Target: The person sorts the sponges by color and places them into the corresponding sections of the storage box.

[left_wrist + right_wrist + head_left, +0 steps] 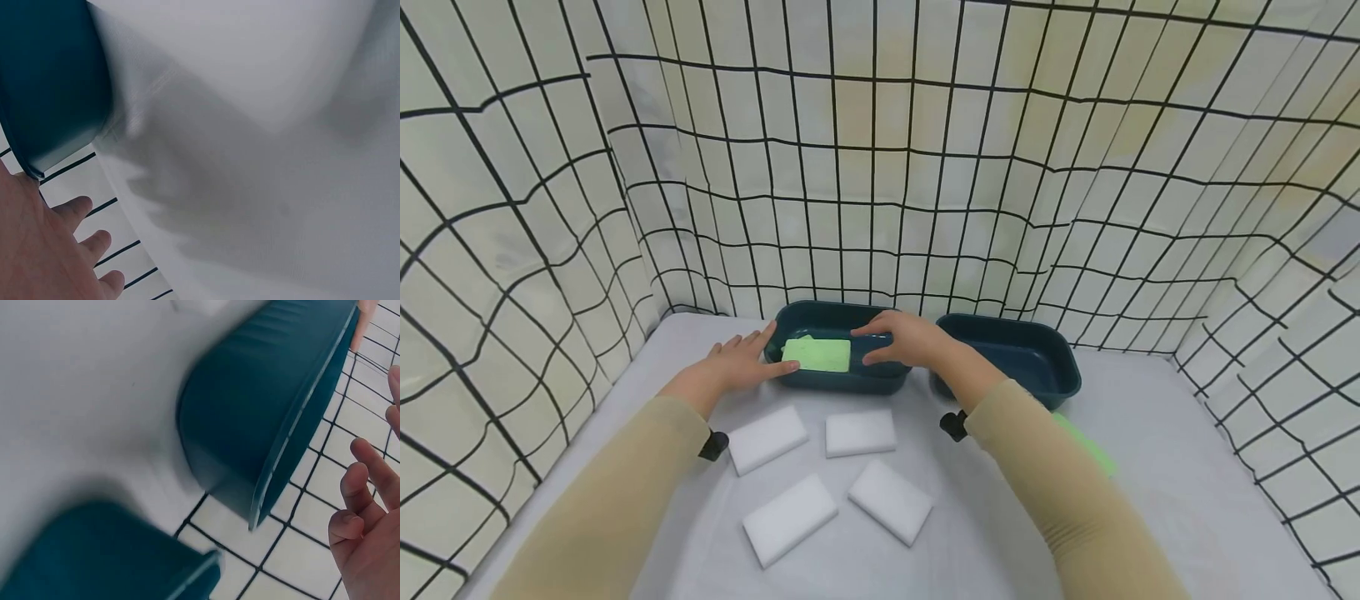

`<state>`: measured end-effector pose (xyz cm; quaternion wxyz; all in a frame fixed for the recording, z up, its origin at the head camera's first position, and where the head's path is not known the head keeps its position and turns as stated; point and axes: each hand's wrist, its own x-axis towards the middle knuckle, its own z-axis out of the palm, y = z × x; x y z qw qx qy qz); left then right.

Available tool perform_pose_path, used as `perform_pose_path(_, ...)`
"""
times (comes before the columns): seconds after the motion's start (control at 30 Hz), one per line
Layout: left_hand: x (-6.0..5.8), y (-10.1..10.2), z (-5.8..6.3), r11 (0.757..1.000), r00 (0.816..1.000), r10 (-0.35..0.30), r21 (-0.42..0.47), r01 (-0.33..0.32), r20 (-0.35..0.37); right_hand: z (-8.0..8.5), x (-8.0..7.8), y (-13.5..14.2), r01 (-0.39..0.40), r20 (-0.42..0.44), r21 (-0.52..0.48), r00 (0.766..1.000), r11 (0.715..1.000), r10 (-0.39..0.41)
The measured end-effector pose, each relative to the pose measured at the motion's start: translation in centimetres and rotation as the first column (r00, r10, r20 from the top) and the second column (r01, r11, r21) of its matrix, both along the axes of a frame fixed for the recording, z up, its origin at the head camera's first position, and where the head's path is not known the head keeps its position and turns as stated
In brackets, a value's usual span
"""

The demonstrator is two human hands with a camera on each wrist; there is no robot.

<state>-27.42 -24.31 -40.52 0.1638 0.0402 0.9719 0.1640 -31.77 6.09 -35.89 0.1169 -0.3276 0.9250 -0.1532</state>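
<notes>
A dark teal plastic bin (842,383) stands at the back of the table, with a light green folded cloth-like piece (820,356) lying in its left part. My left hand (737,362) is at the bin's left end, fingers spread along the rim and thumb reaching over the near edge by the green piece. Over the right half of the same bin hovers my right hand (910,340), its fingers loosely bent and apart, with nothing visible between them. In the right wrist view those fingers (357,481) stand clear of the bin's rim.
A second teal bin (1026,358) stands to the right, partly behind the right forearm. Several white rectangular blocks (860,433) lie on the white table in front. Another light green piece (1086,442) lies partly under the right sleeve. Black grid lines cross the pale walls (880,167).
</notes>
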Motion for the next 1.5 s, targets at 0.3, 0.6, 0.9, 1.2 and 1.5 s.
perform_pose_path(0.3,0.2,0.0,0.2,1.0,1.0,-0.005,0.017,0.005,0.007,1.3,1.9,4.8,0.035,-0.045,0.017,0.998,0.999,-0.035)
perform_pose_path(0.6,0.2,0.0,0.1,1.0,1.0,-0.012,0.016,0.011,0.006,1.0,4.3,11.4,0.088,-0.082,0.024,0.993,0.996,-0.086)
perform_pose_path(0.9,0.3,0.3,0.3,1.0,1.0,-0.01,0.016,0.01,0.0,-0.1,8.0,19.4,0.134,-0.061,-0.003,0.989,0.991,-0.134)
perform_pose_path(1.2,0.3,0.2,0.3,1.0,1.0,-0.017,0.005,0.017,-0.005,-2.0,10.2,25.3,0.244,-0.018,0.016,0.97,0.97,-0.243)
perform_pose_path(1.5,0.0,0.0,0.3,1.0,1.0,-0.014,0.022,0.014,0.006,-3.3,10.5,26.5,0.309,0.028,0.134,0.949,0.942,-0.315)
